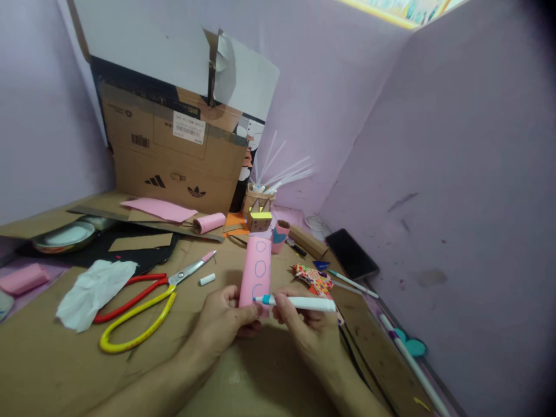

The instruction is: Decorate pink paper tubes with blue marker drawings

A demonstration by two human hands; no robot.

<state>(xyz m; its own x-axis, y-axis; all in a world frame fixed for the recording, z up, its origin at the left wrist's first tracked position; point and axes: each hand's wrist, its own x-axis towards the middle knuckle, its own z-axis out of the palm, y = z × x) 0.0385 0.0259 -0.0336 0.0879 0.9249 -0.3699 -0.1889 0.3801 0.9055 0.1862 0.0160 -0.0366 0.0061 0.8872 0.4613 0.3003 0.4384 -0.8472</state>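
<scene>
Steadying pink paper tube point(256, 269), left hand point(223, 321) fingers closed round base; right hand point(304, 324) pinching marker point(299, 302), tip at tube's drawn ovals.

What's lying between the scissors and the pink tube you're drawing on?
A small white pen cap lies on the cardboard between the scissors and the pink tube, seen from the head camera.

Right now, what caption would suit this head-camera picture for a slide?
Left hand steadies a pink paper tube while the right hand draws blue ovals on it with a pen.
</scene>
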